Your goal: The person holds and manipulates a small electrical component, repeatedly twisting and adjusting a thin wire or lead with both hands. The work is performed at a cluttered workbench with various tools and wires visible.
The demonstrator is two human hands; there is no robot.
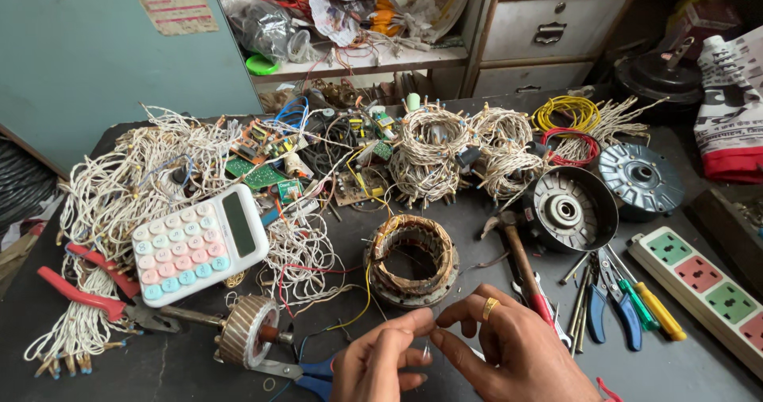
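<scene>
At the bottom middle, my left hand (380, 364) and my right hand (509, 345) meet fingertip to fingertip. Both pinch a thin, pale wire (427, 349) between thumb and forefinger. A ring sits on my right hand. Just beyond the fingers stands a wound motor stator (412, 259) with copper coils and loose yellow and red leads. To the left of my hands lies a motor rotor (248, 332) on its shaft. Blue-handled scissors (316, 374) lie partly under my left hand.
A white calculator (199, 243) with pastel keys rests on tangled white wire (119, 187). Red pliers (79, 291) lie left. Circuit boards (262, 171), wire coils (429, 151), a hammer (520, 263), motor housings (568, 207), screwdrivers and cutters (628, 302) and a power strip (699, 279) crowd the dark table.
</scene>
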